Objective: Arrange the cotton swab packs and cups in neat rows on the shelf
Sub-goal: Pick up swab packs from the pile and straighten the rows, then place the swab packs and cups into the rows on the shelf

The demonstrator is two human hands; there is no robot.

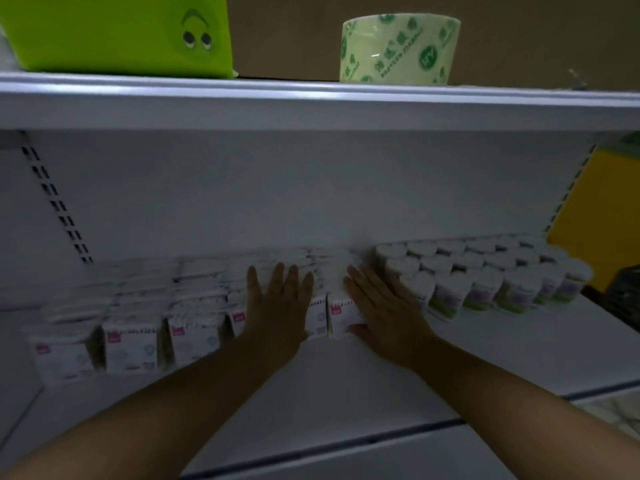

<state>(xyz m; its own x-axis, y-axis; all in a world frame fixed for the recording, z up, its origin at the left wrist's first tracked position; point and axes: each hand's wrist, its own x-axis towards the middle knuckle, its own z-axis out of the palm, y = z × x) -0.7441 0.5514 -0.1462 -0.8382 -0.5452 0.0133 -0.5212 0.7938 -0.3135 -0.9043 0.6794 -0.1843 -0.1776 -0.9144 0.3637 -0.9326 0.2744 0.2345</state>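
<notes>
The white shelf (502, 355) carries cotton swab packs (131, 348) in rows from its left end to the middle, set toward the back wall. Lidded cups (485, 275) stand in close rows from the middle to the right end. The left hand (277, 306) lies flat, fingers straight, on the middle packs. The right hand (384, 313), fingers also straight, presses the last pack's right side, seemingly touching the nearest cups.

Shelf (346, 375) under the left hand (277, 303) and right hand (384, 313): smooth white painted metal, dull sheen.
Cotton swab packs (131, 344), left of the left hand: clear glossy plastic film, matt paper labels.
Cups (485, 278), right of the right hand: smooth plastic, glossy labels.
Roll (398, 50), above the hands: shiny film wrap.
</notes>
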